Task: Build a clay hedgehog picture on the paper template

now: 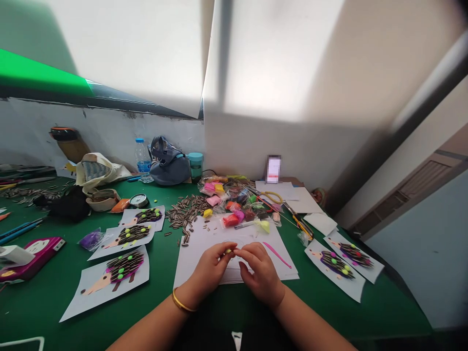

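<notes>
**Both hands meeting over white paper, a yellow bit at the fingertips**

Right at the front of the green bench (278, 314), the left hand (209, 268), gold bangle (180, 301) shining at the wrist, is pinching a small, soft-looking yellow bit (228, 251) between thumb and fingers. The right hand (260, 277) is meeting it there, half open, its fingers loosely curling, a fingertip touching in beside the bit and its thumb hanging apart. Both are hovering above flat, smooth paper (183, 265), where a slim pink tool (277, 255) is lying on the right.

Just beyond, crinkly clear packets (232, 220) of pink, red, yellow and green clay are crowding together, with a pen (245, 224) lying near their front edge. Striped, pointed seeds (186, 209) are spilling in a loose heap to the left, a few straying onto the paper. Yellow-handled scissors (274, 197) are resting behind.

And out on the flanks, hedgehog pictures are showing off seed spines dotted with round clay balls: three cards (87, 295) are lying on the left, two more cards (353, 287) on the right. At the back, a phone (273, 169) is standing upright, its screen glowing.
</notes>
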A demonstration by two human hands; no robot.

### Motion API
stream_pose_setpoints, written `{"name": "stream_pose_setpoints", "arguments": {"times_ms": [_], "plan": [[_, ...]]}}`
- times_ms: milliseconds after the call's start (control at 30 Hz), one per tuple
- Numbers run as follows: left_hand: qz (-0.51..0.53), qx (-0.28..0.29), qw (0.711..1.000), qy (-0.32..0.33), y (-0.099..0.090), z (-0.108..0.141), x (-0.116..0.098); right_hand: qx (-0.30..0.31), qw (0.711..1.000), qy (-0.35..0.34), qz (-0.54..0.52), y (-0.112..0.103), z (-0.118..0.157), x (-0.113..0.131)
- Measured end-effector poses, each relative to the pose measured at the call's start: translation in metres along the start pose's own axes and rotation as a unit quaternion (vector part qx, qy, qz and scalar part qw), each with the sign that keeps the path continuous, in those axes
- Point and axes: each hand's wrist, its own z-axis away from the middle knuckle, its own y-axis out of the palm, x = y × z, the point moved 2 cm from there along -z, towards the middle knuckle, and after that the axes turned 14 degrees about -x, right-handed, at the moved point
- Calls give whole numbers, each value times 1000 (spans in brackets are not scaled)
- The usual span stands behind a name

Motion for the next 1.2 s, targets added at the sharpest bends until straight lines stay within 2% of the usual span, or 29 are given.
{"name": "stream_pose_setpoints", "arguments": {"times_ms": [167,300,400,600,733,933,1067,1200], "plan": [[-10,42,999,-8,1,3,1,2,1000,-12,28,0,2,-1],[-68,85,994,20,1,4,-1,12,999,-20,34,1,2,1],[-65,98,993,30,1,4,-5,5,999,-25,30,0,1,3],[-19,93,996,0,1,4,-13,-20,999,-11,24,-2,2,0],[3,87,996,-13,2,5,-10,-26,999,-3,26,-1,3,-3],[8,97,995,-25,3,5,-1,-16,1000,-5,19,-4,-2,0],[22,107,994,-28,3,4,-5,-21,1000,1,10,-7,-2,0],[22,92,994,-55,2,2,-11,-19,999,16,22,-5,-1,-2]]}}
